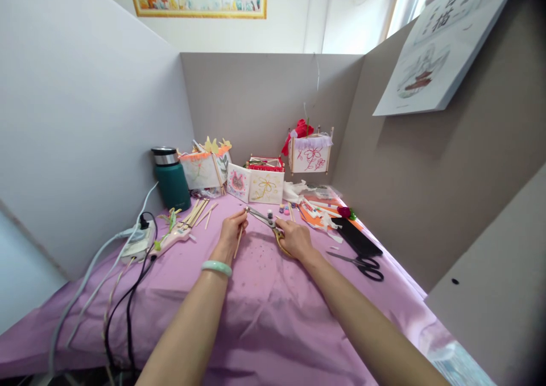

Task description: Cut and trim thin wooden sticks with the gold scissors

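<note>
My left hand [231,230], with a pale green bangle at the wrist, is closed on a thin wooden stick [238,244] that slants down from the fingers. My right hand [295,236] grips scissors [265,220] with gold-coloured handles. Their blades point left, and the tips meet the top of the stick at my left fingertips. Whether the blades are fully closed is hard to make out. Small dark specks lie on the purple cloth [260,283] below my hands. Beyond them stand decorated paper lantern boxes, one with a yellow flower drawing [267,187].
Left are a green bottle [173,181], bundled sticks [197,212], a pink glue gun [173,238] and a power strip [139,244] with trailing cables. Right lie black scissors [362,265], a black phone-like slab [357,237] and paper scraps. A lantern with red petals [311,154] hangs behind. Partition walls enclose the table.
</note>
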### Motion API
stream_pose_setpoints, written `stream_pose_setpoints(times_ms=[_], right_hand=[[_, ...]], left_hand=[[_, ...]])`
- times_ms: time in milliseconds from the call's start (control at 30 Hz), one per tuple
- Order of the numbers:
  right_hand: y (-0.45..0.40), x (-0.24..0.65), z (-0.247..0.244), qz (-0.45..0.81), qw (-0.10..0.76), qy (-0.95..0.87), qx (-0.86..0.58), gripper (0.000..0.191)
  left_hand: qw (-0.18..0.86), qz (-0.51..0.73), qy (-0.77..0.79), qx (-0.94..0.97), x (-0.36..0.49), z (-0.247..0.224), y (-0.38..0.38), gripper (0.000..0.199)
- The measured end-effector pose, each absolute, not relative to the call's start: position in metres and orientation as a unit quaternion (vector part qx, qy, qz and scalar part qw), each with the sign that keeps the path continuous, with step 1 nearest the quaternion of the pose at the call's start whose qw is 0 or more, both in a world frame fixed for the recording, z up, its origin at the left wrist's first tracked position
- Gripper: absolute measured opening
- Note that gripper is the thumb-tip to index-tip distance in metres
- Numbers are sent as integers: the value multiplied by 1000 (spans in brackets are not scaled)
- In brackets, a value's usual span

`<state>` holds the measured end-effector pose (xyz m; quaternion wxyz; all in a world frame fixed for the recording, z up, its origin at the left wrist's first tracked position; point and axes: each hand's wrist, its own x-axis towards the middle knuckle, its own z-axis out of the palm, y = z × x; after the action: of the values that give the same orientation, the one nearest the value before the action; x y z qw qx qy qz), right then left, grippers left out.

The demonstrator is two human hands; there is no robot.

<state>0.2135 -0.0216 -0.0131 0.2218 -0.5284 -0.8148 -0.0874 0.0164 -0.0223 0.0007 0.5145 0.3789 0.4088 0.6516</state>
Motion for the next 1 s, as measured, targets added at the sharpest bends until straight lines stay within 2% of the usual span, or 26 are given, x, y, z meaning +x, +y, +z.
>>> stream_pose_setpoints(times_ms=[100,400,567,800,1000], right_hand=[[-21,213,-12,-91,221,-816,-527,31],[-17,213,-13,-85,200,-814,-538,32],[-16,217,-17,-84,248,-796,-546,31],[-22,215,-14,-88,252,-812,-520,33],[-23,213,-12,-89,238,-810,-528,35]], left_hand=[[519,650,399,384,15,1,-24,37],[510,636,421,398,15,3,-25,54],[527,632,405,398,15,2,-24,60],[535,643,395,380,15,3,-24,44],[533,647,395,376,16,4,-25,43]])
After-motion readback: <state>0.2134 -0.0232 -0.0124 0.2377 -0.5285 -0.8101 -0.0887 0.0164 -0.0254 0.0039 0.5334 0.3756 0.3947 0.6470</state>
